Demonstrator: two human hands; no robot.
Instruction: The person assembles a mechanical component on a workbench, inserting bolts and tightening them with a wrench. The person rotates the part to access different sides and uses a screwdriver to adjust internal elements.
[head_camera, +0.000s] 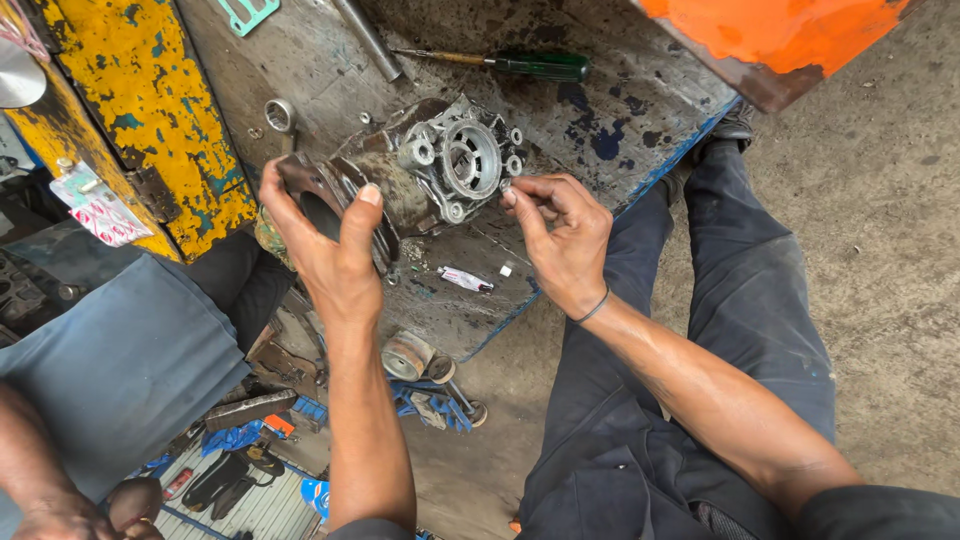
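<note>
Landmark: engine casting (420, 175), grimy grey metal, lying on a stained steel bench top (620, 100); all places below are reckoned from it.
Casting, long axis: runs roughly left to right across the bench, finned cylinder end to the person's left, machined round face with its ring of bolt bosses to the right.
Left hand (335, 250): wrapped over the finned left end, thumb on top and fingers curled around the dark bore, gripping the casting firmly.
Right hand (565, 235): at the right edge of the casting, thumb and forefinger pressed together on a small washer-like piece (506, 186); whether it is a washer or a nut I cannot tell.
Key relation: the small piece sits just right of the lower bolt bosses, touching or nearly touching the face; the right hand is the nearer one to that face, the left being at the far end.
Behind the casting: green-handled screwdriver (520, 65) and a steel rod (370, 40), well apart from both hands.
In front: small white tube (465, 280) on the bench, near the casting's underside.
Left of it: chipped yellow painted frame (150, 110).
Bystander: another person's blue sleeve (110, 360), low left, not touching anything here.
</note>
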